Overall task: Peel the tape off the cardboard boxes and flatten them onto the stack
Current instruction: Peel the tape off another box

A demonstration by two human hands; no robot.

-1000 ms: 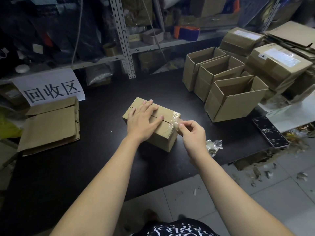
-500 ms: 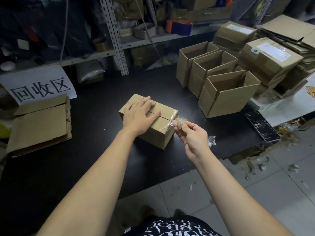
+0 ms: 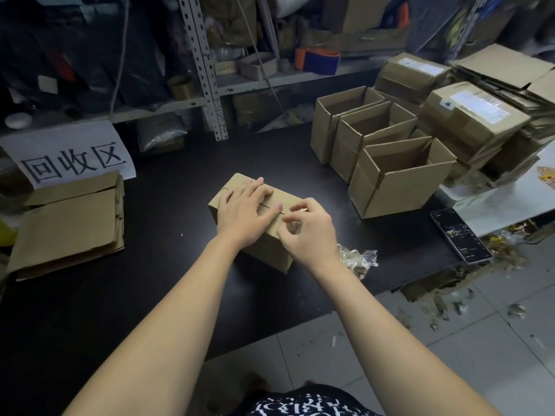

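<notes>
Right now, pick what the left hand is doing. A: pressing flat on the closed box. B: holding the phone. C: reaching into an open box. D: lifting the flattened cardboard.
A: the left hand lies flat, fingers straight, on top of the closed box in the middle of the table.

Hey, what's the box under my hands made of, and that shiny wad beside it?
Box: brown cardboard, matte, probably corrugated; flap seam and raw edges show. Wad: likely clear plastic tape, glossy, crumpled, glinting with light.
</notes>
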